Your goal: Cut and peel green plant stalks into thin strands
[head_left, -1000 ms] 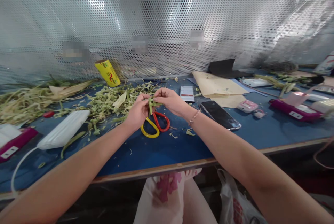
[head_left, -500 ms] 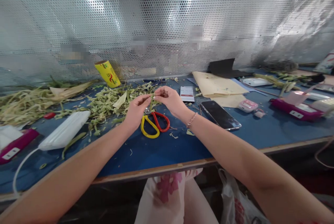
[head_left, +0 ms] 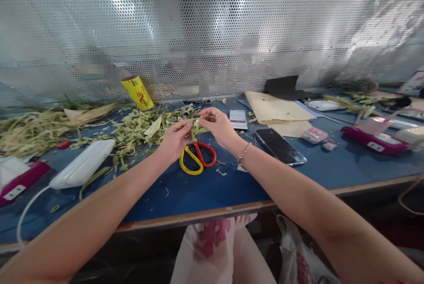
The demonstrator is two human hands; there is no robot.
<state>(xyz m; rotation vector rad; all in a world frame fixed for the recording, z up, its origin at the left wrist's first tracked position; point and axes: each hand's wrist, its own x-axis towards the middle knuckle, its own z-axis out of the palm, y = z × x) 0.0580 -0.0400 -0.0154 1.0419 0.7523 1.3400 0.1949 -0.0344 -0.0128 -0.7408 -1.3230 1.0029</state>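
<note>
Near the middle of the blue table, my left hand [head_left: 176, 139] is closed, its thumb and fingers pinching a small green plant piece [head_left: 194, 129]. My right hand [head_left: 215, 126] meets it from the right, with thumb and index finger together at the same green piece. Just below my hands lie scissors [head_left: 199, 157] with one yellow and one red handle; their blades are hidden behind my fingers. A pile of pale green plant pieces [head_left: 135, 129] spreads behind and left of my left hand.
A dark phone [head_left: 280, 146], a white card [head_left: 238, 119] and brown paper [head_left: 278, 109] lie right. A yellow tube [head_left: 137, 93] leans near the perforated metal screen [head_left: 212, 32]. At left are a white power bank-like object [head_left: 82, 164] and more plant strips [head_left: 29, 131].
The fingers of both hands have shifted slightly around the green piece. The scissors and the other things on the table stay where they were.
</note>
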